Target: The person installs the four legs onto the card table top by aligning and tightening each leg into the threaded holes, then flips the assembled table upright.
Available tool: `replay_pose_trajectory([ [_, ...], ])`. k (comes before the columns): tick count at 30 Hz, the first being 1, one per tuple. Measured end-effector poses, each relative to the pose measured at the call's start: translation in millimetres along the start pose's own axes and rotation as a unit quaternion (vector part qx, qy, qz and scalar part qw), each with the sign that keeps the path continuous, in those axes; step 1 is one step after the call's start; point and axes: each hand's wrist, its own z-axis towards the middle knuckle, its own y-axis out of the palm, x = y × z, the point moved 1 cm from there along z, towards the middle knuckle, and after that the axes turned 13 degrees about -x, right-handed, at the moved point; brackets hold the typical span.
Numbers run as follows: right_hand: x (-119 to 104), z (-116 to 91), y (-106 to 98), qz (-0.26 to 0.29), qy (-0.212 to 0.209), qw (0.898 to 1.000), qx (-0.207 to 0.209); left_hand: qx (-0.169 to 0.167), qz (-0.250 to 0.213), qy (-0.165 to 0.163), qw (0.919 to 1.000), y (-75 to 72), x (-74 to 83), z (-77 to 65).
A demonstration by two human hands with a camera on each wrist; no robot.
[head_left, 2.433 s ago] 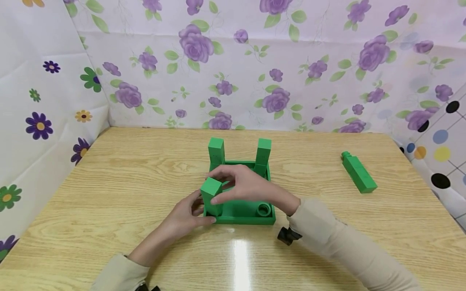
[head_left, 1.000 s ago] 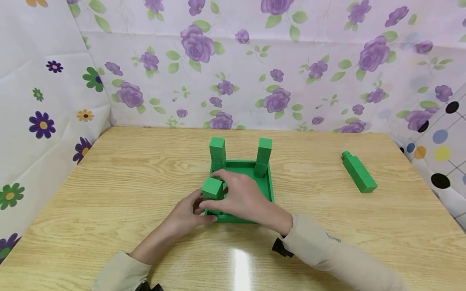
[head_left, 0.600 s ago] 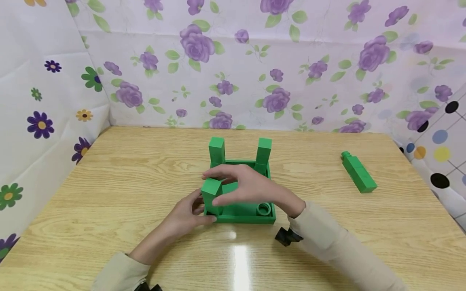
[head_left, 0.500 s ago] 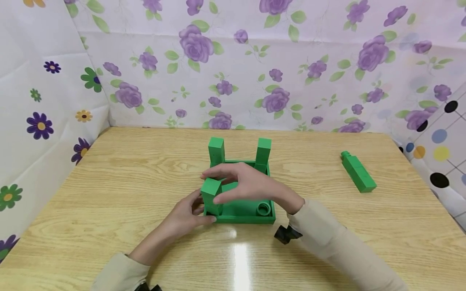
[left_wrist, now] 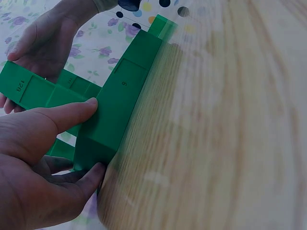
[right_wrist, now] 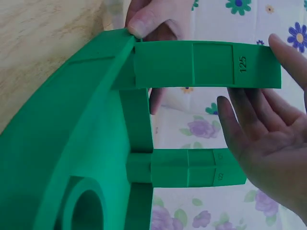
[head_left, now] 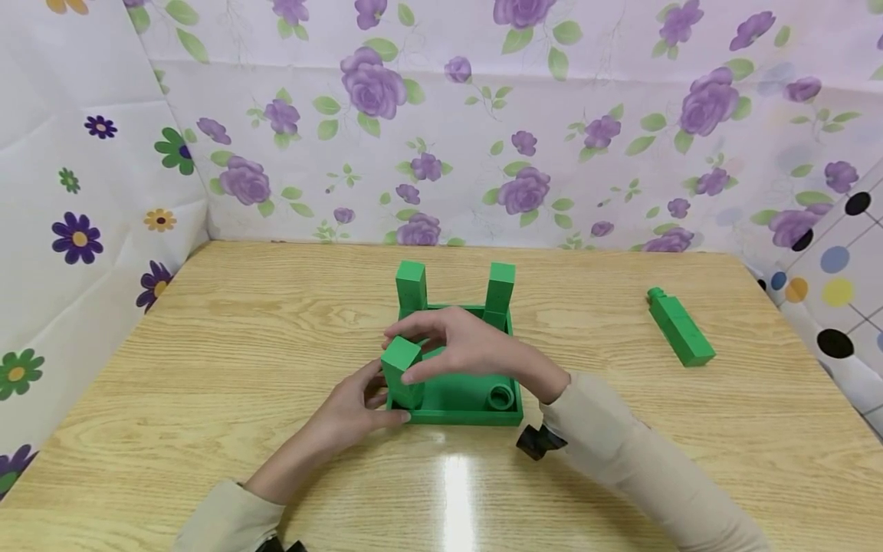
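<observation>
A square green tray-like base lies on the table with its raised rim upward. My left hand grips its near left corner, thumb on the front wall. At that corner stands a square green leg, tilted slightly, its lower end inside the rim. Around the leg's upper part is my right hand, thumb on one side and fingers on another. Raised digits mark the leg in the right wrist view. Two more green legs, left and right, stand upright at the far corners.
A round hollow socket sits in the base's near right corner. To the right, a loose green leg with a threaded end lies on the wooden table. Floral cloth hangs behind.
My right hand rolled forward and down over the near left leg, then turned back and up to about its former pose. The leg's top has turned slightly. My left hand has stayed put.
</observation>
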Motion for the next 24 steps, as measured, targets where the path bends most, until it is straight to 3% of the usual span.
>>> replay_pose_trajectory([
  [5,-2.2,0.2,10.6,-0.050,0.022,0.997,0.059,0.002,0.004,-0.003,1.0000,0.4,-0.4,0.6],
  [13,-6.5,0.9,26.7,-0.096,0.039,0.982,0.156,0.005,-0.005,-0.022,0.9997,0.6,-3.3,1.2],
  [24,-8.9,5.8,44.3,-0.158,0.056,0.948,0.270,0.002,-0.017,-0.010,0.9998,1.0,-3.6,1.5],
])
